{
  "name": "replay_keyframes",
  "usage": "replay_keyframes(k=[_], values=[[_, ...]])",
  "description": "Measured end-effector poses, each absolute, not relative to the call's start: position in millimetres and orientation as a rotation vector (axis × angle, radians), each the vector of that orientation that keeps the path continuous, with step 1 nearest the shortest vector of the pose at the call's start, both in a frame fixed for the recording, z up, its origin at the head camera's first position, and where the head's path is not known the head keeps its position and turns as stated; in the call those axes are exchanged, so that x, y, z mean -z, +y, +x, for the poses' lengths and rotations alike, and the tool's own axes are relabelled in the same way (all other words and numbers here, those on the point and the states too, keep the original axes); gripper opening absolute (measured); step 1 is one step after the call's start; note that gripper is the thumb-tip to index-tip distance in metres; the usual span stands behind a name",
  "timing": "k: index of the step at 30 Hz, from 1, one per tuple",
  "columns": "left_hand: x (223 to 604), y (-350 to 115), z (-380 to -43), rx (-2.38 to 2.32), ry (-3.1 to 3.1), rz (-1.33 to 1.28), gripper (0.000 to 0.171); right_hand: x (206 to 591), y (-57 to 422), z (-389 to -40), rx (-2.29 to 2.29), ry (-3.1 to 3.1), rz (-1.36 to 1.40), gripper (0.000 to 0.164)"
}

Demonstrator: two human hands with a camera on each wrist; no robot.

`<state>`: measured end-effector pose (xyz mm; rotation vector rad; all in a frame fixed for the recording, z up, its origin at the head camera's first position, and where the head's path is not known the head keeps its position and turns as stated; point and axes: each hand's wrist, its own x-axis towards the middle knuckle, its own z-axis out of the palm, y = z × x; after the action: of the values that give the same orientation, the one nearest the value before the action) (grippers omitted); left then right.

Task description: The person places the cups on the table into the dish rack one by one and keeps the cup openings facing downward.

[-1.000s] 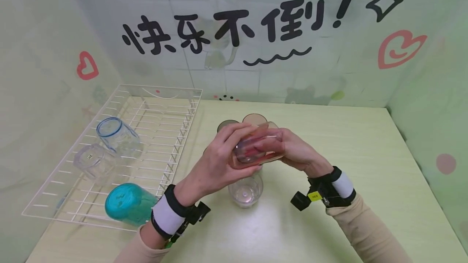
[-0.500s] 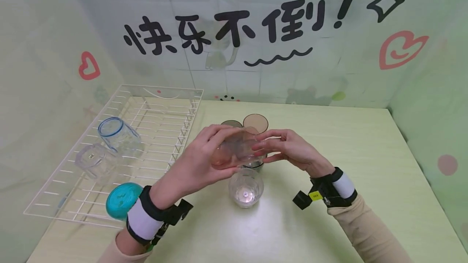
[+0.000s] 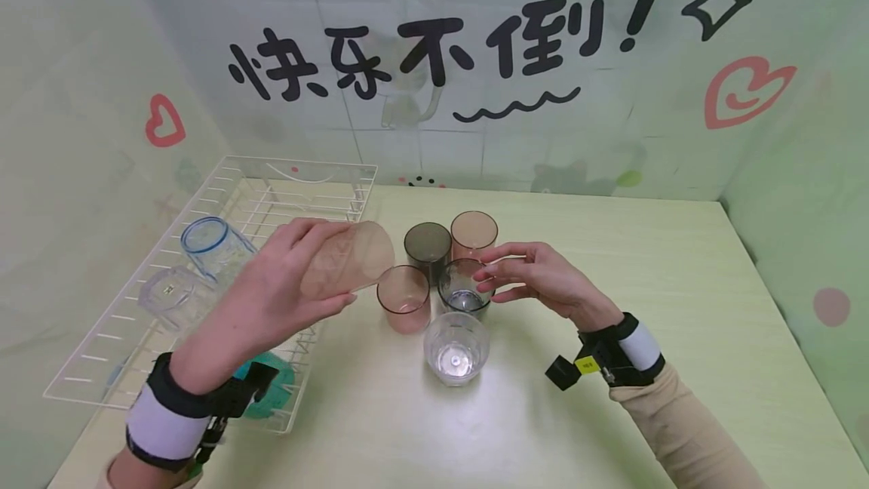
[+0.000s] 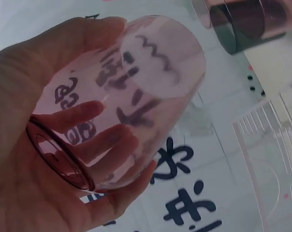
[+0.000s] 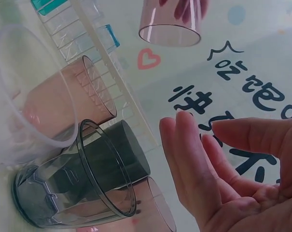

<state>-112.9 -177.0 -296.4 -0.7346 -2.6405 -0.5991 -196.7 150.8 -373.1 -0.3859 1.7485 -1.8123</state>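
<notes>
- If the left hand [image 3: 271, 285], fingers wrapped round the pink cup [image 3: 351, 259], slackens, cup could drop.
- Right hand [image 3: 536, 278]: fingers relaxed, empty; stray nudge could topple clear grey cup [image 3: 465, 300].

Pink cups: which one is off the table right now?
The tilted pink cup gripped by the left hand; the nearer pink cup and the farther pink cup both stand on the table.

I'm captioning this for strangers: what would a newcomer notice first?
In the head view, probably the bold black lettering across the backdrop. Next comes the left hand, gripping a tilted pink glass left of centre. Five glasses cluster on the table beside the right hand.
</notes>
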Motion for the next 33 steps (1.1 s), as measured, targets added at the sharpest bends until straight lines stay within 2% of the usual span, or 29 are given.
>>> replay_keyframes(k=[15,33], values=[[294,-241,-107,0.391,-2.951,-0.505,0.071,376,153,-196,1.821,1.759,-0.343,0.034],[317,-258,-125,0.287,-3.322,-0.392,0.068,379,156,-194,1.809,1.818,-0.312,0.037]])
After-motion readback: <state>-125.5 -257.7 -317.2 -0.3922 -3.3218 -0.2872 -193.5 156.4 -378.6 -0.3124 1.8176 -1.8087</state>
